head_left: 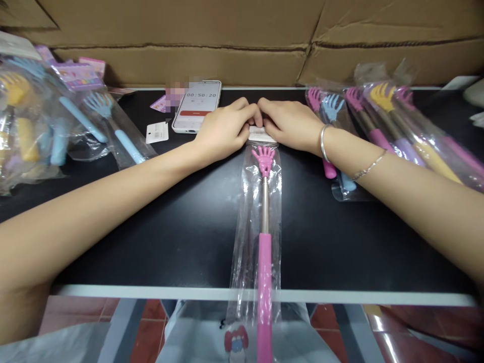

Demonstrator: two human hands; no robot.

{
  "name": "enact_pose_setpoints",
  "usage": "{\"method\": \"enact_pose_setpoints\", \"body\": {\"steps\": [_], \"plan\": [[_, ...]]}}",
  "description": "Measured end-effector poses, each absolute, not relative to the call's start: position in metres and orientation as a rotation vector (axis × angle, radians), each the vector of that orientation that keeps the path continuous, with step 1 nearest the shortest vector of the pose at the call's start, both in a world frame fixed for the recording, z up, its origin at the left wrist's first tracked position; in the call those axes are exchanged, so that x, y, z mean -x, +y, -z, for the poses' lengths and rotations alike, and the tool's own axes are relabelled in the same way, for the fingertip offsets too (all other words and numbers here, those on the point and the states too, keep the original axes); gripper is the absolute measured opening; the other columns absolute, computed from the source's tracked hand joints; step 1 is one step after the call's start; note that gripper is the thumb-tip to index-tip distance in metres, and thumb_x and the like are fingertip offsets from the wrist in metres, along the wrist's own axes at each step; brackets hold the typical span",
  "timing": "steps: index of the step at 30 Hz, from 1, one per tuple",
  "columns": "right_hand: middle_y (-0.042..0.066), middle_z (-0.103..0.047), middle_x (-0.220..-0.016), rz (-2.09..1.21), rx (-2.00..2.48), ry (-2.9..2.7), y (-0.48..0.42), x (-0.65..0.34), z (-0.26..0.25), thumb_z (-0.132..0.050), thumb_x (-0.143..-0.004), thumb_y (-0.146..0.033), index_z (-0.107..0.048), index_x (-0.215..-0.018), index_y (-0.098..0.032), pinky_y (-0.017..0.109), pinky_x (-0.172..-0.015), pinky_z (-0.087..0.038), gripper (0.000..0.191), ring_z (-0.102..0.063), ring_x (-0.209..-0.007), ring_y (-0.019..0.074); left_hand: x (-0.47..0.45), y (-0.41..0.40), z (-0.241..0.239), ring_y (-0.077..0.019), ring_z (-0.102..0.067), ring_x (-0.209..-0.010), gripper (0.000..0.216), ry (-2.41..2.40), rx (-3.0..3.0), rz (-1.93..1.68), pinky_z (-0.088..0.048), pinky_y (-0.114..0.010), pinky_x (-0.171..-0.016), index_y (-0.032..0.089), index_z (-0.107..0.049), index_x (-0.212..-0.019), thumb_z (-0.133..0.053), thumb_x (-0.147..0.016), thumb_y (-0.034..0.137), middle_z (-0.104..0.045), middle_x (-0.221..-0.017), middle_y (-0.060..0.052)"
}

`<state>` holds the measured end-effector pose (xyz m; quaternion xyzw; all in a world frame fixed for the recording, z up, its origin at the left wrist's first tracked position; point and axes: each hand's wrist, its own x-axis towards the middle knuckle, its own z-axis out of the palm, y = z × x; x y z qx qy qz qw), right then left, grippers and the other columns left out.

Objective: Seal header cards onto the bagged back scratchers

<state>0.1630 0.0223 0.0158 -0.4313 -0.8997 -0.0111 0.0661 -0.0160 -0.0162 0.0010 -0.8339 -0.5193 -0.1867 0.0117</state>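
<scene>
A pink back scratcher (pixel 264 242) with a hand-shaped head lies in a clear plastic sleeve (pixel 245 212) down the middle of the black table (pixel 170 227). Its handle end hangs over the near edge. My left hand (pixel 224 130) and my right hand (pixel 290 123) meet at the sleeve's far end. Their fingers are curled and pressed down on the white card (pixel 260 135) at the top of the sleeve. A bangle and a thin bracelet circle my right wrist.
A phone (pixel 196 106) showing a timer lies behind my left hand, with a white tag (pixel 157 132) beside it. Bagged back scratchers are piled at the left (pixel 34 121) and lined up at the right (pixel 397 131). Cardboard boxes (pixel 242 40) stand along the back.
</scene>
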Motion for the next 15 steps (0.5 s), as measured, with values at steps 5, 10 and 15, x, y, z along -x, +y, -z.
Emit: {"method": "enact_pose_setpoints", "body": {"steps": [5, 10, 15], "plan": [[0.007, -0.07, -0.107, 0.02, 1.306, -2.709, 0.0213, -0.1631, -0.0167, -0.036, -0.091, -0.028, -0.055, -0.109, -0.027, 0.032, -0.071, -0.04, 0.026, -0.062, -0.094, 0.0248, 0.0163, -0.0157, -0.0013, -0.027, -0.063, -0.101, 0.037, -1.624, 2.611, 0.581, -0.048, -0.036, -0.078, 0.03, -0.065, -0.115, -0.041, -0.09, 0.018, -0.065, -0.116, -0.006], [0.007, -0.07, -0.106, 0.007, 1.304, -2.696, 0.023, -0.1634, -0.0158, -0.038, -0.091, -0.03, -0.055, -0.111, -0.026, 0.032, -0.072, -0.04, 0.026, -0.062, -0.096, 0.0249, 0.0167, -0.0155, -0.0013, -0.0281, -0.063, -0.104, 0.038, -1.631, 2.618, 0.588, -0.048, -0.037, -0.081, 0.03, -0.065, -0.115, -0.041, -0.089, 0.017, -0.064, -0.118, -0.007], [0.008, -0.07, -0.107, -0.006, 1.303, -2.694, 0.024, -0.1637, -0.0149, -0.038, -0.091, -0.03, -0.055, -0.109, -0.026, 0.032, -0.071, -0.04, 0.025, -0.064, -0.095, 0.0252, 0.0168, -0.0154, -0.0017, -0.0289, -0.063, -0.106, 0.038, -1.652, 2.633, 0.604, -0.048, -0.039, -0.084, 0.032, -0.065, -0.115, -0.041, -0.089, 0.018, -0.063, -0.118, -0.006]]}}
